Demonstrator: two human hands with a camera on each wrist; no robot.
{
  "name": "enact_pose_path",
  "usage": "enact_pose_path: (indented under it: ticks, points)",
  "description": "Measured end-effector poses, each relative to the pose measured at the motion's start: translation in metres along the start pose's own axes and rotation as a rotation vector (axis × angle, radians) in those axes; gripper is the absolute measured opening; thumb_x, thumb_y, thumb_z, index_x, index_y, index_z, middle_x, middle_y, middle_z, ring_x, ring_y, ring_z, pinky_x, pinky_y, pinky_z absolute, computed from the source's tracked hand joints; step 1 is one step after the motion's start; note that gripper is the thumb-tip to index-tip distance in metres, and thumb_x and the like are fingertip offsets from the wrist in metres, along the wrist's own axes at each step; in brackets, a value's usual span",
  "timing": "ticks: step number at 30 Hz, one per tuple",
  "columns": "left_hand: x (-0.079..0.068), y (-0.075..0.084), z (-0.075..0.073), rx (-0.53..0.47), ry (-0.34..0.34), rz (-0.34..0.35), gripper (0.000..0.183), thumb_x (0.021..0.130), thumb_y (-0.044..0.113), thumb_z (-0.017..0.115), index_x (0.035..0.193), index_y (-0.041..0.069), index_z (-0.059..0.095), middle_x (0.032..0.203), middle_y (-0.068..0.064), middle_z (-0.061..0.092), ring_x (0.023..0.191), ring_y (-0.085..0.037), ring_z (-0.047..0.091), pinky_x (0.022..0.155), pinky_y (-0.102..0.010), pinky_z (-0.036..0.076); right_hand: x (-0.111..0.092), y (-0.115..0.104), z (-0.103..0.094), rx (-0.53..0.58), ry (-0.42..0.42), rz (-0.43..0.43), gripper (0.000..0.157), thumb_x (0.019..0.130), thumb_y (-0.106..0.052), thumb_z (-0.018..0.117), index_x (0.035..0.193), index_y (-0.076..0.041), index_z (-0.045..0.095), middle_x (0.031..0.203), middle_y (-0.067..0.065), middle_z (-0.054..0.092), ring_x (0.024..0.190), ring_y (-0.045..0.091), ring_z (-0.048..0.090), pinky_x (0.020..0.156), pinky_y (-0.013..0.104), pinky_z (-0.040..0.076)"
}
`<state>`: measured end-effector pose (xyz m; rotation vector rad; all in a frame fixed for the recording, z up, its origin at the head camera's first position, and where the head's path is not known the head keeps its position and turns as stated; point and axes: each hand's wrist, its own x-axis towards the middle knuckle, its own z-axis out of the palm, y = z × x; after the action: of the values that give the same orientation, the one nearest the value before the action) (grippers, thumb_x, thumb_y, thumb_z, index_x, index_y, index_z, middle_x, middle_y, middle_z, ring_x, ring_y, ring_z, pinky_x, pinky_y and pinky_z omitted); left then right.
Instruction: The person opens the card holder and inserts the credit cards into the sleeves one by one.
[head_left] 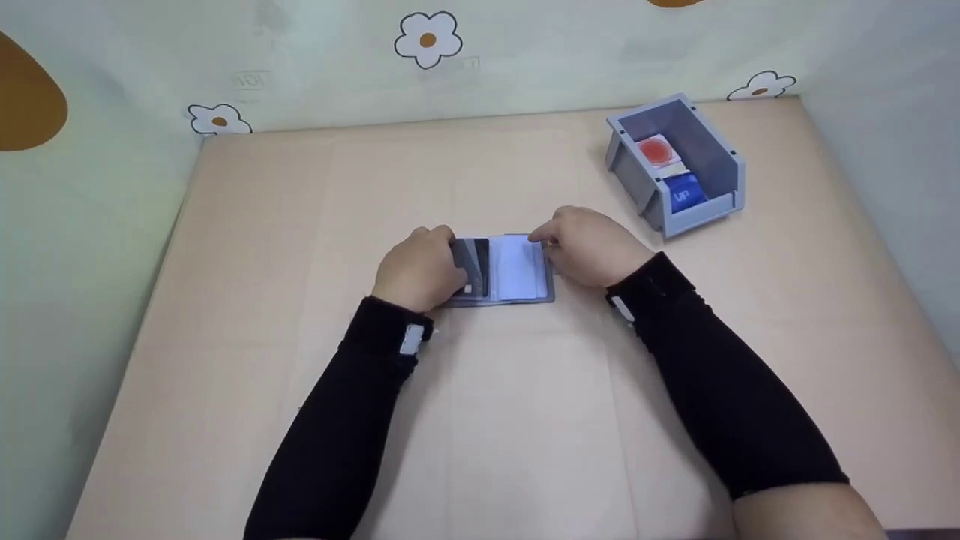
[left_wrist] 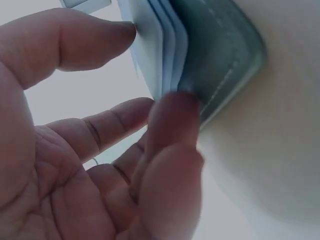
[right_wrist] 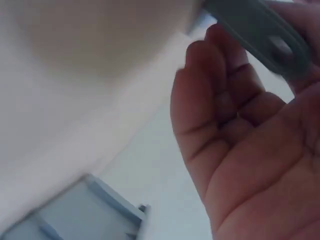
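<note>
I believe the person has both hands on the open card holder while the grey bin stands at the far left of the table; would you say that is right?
Not quite: the grey bin stands at the far right of the table, as the head view shows. The left hand and right hand are indeed on the open card holder.

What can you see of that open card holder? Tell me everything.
The dark greyish card holder looks like stitched leather, with rounded corners and layered pale leaves inside. It is open, inside up, on or just above the table, a dark card showing left, a white leaf right. The left grip holds its left side, the right grip its right edge.
</note>
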<state>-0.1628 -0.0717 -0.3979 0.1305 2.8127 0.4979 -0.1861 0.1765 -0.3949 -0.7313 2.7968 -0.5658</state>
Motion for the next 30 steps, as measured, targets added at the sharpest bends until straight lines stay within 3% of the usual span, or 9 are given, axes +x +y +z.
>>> enact_pose_path:
  ticks: [5, 8, 10, 12, 15, 20, 26, 30]
  points:
    - [0.0, 0.002, 0.0, -0.015, 0.055, -0.008, 0.052, 0.099, 0.032, 0.064, 0.144, 0.005, 0.06, 0.129, -0.019, 0.065, 0.097, -0.029, 0.068, 0.088, -0.047, 0.059, -0.012, 0.01, -0.037, 0.151, 0.206, 0.098, 0.025, 0.103, -0.011, 0.062, 0.124, -0.004, 0.076, 0.117, 0.015, 0.074, 0.108, 0.029, 0.067, 0.098, 0.047, 0.054]
    - [0.0, 0.004, 0.0, -0.03, 0.085, -0.013, 0.053, 0.1, 0.034, 0.063, 0.145, 0.006, 0.06, 0.132, -0.019, 0.064, 0.1, -0.031, 0.068, 0.088, -0.048, 0.059, -0.021, 0.033, -0.064, 0.197, 0.343, 0.198, 0.025, 0.105, -0.011, 0.059, 0.123, -0.004, 0.075, 0.123, 0.017, 0.074, 0.109, 0.031, 0.067, 0.096, 0.048, 0.054]
    - [0.0, 0.004, 0.001, -0.034, 0.098, -0.016, 0.053, 0.1, 0.034, 0.063, 0.145, 0.007, 0.059, 0.134, -0.019, 0.063, 0.103, -0.033, 0.068, 0.088, -0.049, 0.059, -0.024, 0.054, -0.079, 0.179, 0.361, 0.273, 0.028, 0.106, -0.01, 0.056, 0.126, -0.002, 0.073, 0.126, 0.02, 0.072, 0.111, 0.034, 0.065, 0.097, 0.05, 0.052]
    - [0.0, 0.005, 0.001, -0.037, 0.105, -0.018, 0.053, 0.1, 0.034, 0.063, 0.146, 0.007, 0.059, 0.136, -0.019, 0.063, 0.106, -0.034, 0.068, 0.088, -0.05, 0.059, -0.025, 0.077, -0.09, 0.126, 0.314, 0.337, 0.033, 0.105, -0.008, 0.052, 0.131, 0.002, 0.069, 0.13, 0.024, 0.069, 0.114, 0.038, 0.063, 0.1, 0.055, 0.05]
    - [0.0, 0.005, 0.002, -0.041, 0.111, -0.019, 0.053, 0.101, 0.034, 0.063, 0.146, 0.007, 0.059, 0.137, -0.019, 0.062, 0.109, -0.035, 0.069, 0.089, -0.05, 0.06, -0.022, 0.105, -0.096, 0.034, 0.176, 0.392, 0.04, 0.102, -0.003, 0.048, 0.138, 0.005, 0.063, 0.137, 0.031, 0.063, 0.121, 0.044, 0.057, 0.109, 0.062, 0.044]
    - [0.001, 0.004, 0.002, -0.041, 0.11, -0.018, 0.054, 0.101, 0.034, 0.062, 0.147, 0.008, 0.058, 0.139, -0.019, 0.062, 0.111, -0.035, 0.068, 0.091, -0.05, 0.059, -0.012, 0.125, -0.088, -0.116, -0.041, 0.358, 0.05, 0.092, 0.006, 0.045, 0.141, 0.003, 0.06, 0.13, 0.033, 0.063, 0.109, 0.042, 0.054, 0.106, 0.062, 0.046]
    - [0.001, 0.003, 0.002, -0.031, 0.122, -0.004, 0.054, 0.102, 0.035, 0.061, 0.148, 0.008, 0.058, 0.139, -0.019, 0.062, 0.109, -0.035, 0.069, 0.091, -0.051, 0.059, -0.001, 0.128, -0.078, -0.28, -0.104, 0.303, 0.032, 0.088, 0.006, 0.048, 0.115, 0.005, 0.065, 0.099, 0.029, 0.064, 0.086, 0.039, 0.057, 0.087, 0.058, 0.053]
    - [0.001, 0.003, 0.002, -0.025, 0.118, 0.002, 0.054, 0.102, 0.036, 0.061, 0.147, 0.008, 0.057, 0.139, -0.019, 0.062, 0.107, -0.034, 0.069, 0.09, -0.05, 0.059, 0.002, 0.13, -0.076, -0.317, -0.112, 0.297, 0.029, 0.088, 0.007, 0.05, 0.113, 0.007, 0.064, 0.1, 0.032, 0.064, 0.087, 0.04, 0.058, 0.089, 0.06, 0.054]
